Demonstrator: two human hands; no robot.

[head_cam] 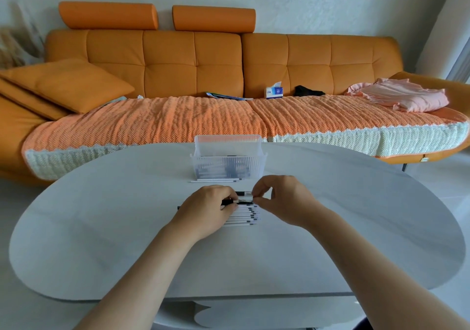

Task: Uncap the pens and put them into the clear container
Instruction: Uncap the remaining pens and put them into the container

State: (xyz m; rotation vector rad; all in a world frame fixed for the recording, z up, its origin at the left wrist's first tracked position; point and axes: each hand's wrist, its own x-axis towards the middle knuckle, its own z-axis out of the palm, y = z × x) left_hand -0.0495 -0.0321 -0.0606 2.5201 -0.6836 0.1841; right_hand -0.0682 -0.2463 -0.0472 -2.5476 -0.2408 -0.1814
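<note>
A row of several white pens (244, 216) with dark tips lies side by side on the grey table (101, 228). My left hand (206, 210) grips a black pen just above the row, its tip sticking out to the left. My right hand (282, 197) pinches the clear cap end of that pen (244, 193) between thumb and fingers. The clear ribbed container (227, 160) stands at the far side of the table with several pens inside. Two white pens (216, 180) lie on the table in front of it.
An orange sofa (218, 62) with a knitted cover runs behind the table. On it lie a tissue pack (274, 91), a pink cloth (399, 95), a black item (307, 91) and an orange cushion (66, 85).
</note>
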